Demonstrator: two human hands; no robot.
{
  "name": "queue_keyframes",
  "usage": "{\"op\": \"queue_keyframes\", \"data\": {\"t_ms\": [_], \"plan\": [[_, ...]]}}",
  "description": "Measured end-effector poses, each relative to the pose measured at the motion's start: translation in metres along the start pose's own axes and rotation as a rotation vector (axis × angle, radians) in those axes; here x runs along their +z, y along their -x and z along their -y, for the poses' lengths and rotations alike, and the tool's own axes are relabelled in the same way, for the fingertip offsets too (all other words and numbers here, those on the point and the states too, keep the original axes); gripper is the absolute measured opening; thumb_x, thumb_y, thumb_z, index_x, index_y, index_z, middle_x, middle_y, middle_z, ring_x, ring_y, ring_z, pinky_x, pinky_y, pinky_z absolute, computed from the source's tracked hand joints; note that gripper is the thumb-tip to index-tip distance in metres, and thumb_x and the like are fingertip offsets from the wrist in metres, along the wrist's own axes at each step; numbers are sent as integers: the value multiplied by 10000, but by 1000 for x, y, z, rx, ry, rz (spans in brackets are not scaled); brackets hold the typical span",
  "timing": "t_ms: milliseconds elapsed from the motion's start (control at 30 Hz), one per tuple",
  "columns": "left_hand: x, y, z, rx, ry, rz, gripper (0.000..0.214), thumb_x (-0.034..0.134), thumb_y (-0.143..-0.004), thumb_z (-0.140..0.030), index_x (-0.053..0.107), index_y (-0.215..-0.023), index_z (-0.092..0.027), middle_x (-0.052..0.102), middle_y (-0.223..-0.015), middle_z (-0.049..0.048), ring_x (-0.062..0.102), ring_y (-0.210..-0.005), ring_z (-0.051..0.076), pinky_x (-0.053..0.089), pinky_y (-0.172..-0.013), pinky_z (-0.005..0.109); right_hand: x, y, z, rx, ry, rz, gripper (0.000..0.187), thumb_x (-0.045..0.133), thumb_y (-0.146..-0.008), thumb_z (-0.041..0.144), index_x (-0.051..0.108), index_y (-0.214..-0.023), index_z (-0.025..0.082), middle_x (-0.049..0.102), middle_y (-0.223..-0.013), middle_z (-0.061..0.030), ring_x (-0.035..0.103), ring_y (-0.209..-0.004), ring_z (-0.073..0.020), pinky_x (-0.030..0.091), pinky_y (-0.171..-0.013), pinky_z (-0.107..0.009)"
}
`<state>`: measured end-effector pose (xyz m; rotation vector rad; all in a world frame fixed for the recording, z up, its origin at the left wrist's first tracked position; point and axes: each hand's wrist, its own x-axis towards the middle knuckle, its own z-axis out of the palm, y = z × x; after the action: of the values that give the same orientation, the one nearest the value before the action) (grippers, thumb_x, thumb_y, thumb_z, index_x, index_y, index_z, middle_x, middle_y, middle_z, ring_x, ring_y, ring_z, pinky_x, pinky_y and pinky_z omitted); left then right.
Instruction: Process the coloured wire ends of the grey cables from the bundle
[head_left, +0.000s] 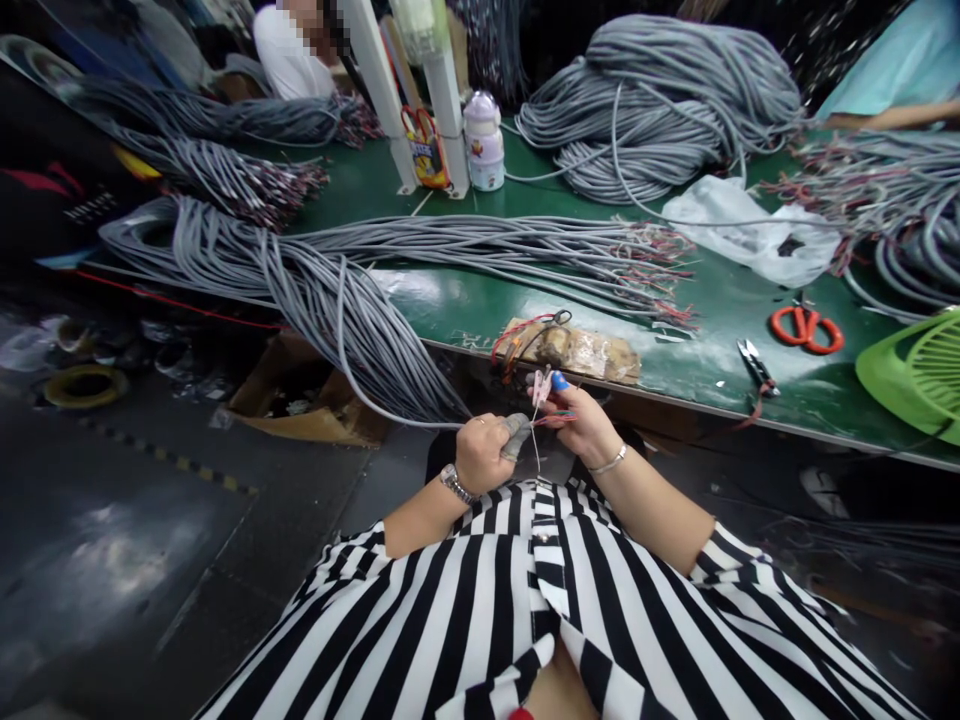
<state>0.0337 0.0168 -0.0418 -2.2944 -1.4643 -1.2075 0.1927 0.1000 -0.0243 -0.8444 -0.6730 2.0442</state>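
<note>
My left hand [486, 450] is closed around the end of a grey cable [390, 410] that runs up into the big bundle on the table. A watch sits on that wrist. My right hand [576, 418] pinches the thin coloured wires [541, 420] that stick out of the cable's end, with blue and pale covers on the fingertips and a bracelet on the wrist. Both hands are held close together just below the front edge of the green table [697, 360], above my striped shirt.
A long bundle of grey cables [450, 250] lies across the table and hangs off its left side. A large coil [660, 100], a plastic bag [750, 235], orange scissors [806, 328], small snips [756, 365], a green basket [919, 370] and a bottle [484, 140] are there. Other people sit behind.
</note>
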Motion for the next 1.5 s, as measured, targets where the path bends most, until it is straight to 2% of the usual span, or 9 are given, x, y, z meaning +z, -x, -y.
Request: {"op": "queue_keyframes", "data": {"t_ms": [167, 467, 667, 867, 1067, 1200, 1267, 1367, 1500], "plan": [[1, 5, 0, -4, -19, -8, 198, 522, -909, -267, 688, -873, -167, 699, -665, 56, 619, -590, 158, 494, -590, 283, -1, -3, -4, -43, -12, -32, 334, 806, -687, 443, 701, -763, 136, 690, -701, -53, 338, -434, -31, 209, -329, -163], [-4, 7, 0, -20, 12, -35, 183, 541, -904, -259, 691, -933, -160, 708, -690, 65, 634, -612, 165, 506, -609, 289, 2, -1, -3, -18, -49, -54, 341, 817, -681, 446, 712, -782, 137, 714, -712, -56, 330, -418, -22, 200, -324, -141], [-2, 7, -1, 5, 1, -14, 186, 531, -905, -258, 692, -917, -166, 704, -685, 56, 622, -603, 158, 499, -603, 282, 5, 2, -3, -23, -75, -62, 334, 800, -717, 427, 705, -798, 117, 708, -699, -52, 370, -433, -18, 266, -357, -132], [-9, 13, -5, 11, 43, -34, 186, 521, -900, -239, 690, -905, -162, 700, -689, 67, 618, -601, 164, 494, -595, 285, 1, 2, -5, 76, -121, -10, 354, 721, -777, 508, 618, -788, 169, 675, -698, -19, 324, -385, -26, 169, -313, -149], [-27, 39, -9, 42, 93, -10, 155, 548, -860, -200, 683, -926, -162, 707, -714, 72, 636, -626, 165, 506, -620, 291, -13, 2, -4, 151, -186, -10, 405, 745, -752, 497, 491, -705, 185, 591, -643, 19, 328, -407, -25, 156, -310, -115], [-37, 51, -6, 22, 71, -18, 138, 558, -842, -188, 670, -913, -151, 696, -697, 70, 616, -603, 162, 493, -601, 291, -20, 1, -8, 164, -156, -22, 374, 752, -747, 469, 509, -734, 186, 593, -642, 20, 302, -405, -25, 128, -308, -114], [-40, 50, -5, 22, 61, -41, 108, 562, -834, -184, 660, -867, -154, 683, -671, 64, 606, -592, 158, 491, -597, 288, -19, 2, -9, 188, -104, -14, 363, 741, -753, 484, 541, -766, 181, 606, -650, 13, 272, -396, -21, 99, -309, -119], [-41, 43, -7, 13, 59, -67, 83, 566, -831, -173, 649, -825, -169, 679, -661, 54, 614, -593, 149, 498, -606, 279, -12, 4, -6, 199, -29, 28, 446, 683, -758, 601, 571, -785, 170, 635, -690, -16, 261, -394, -18, 77, -317, -130], [-37, 28, -11, 33, 83, -98, 95, 586, -829, -159, 659, -889, -165, 696, -690, 60, 630, -609, 154, 505, -602, 278, -2, 5, 3, 93, 66, 51, 478, 690, -735, 634, 591, -803, 172, 581, -639, 13, 266, -391, -18, 71, -331, -139]]}}
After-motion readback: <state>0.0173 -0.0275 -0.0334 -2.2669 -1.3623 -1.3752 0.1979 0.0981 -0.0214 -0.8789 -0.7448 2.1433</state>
